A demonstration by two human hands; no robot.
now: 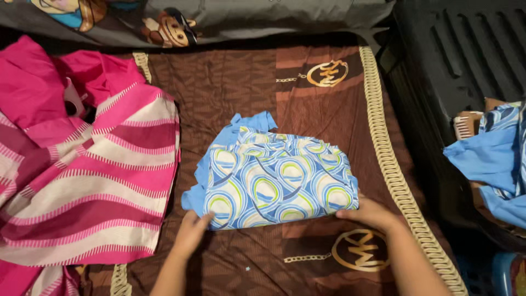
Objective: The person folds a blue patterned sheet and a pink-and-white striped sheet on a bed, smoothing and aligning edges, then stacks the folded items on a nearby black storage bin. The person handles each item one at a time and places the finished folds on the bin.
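The blue cloth (276, 183) is already folded compact, its near edge pinched by the left hand (192, 233) and right hand (370, 212); pink cloth (87, 175) lies unfolded.

Matt printed cloth bundle (276, 183) on woven bedspread (230, 87).

home bedroom, brown patterned bedspread (230, 82), pink striped cloth (98, 181), cartoon-print bedding (164, 27)
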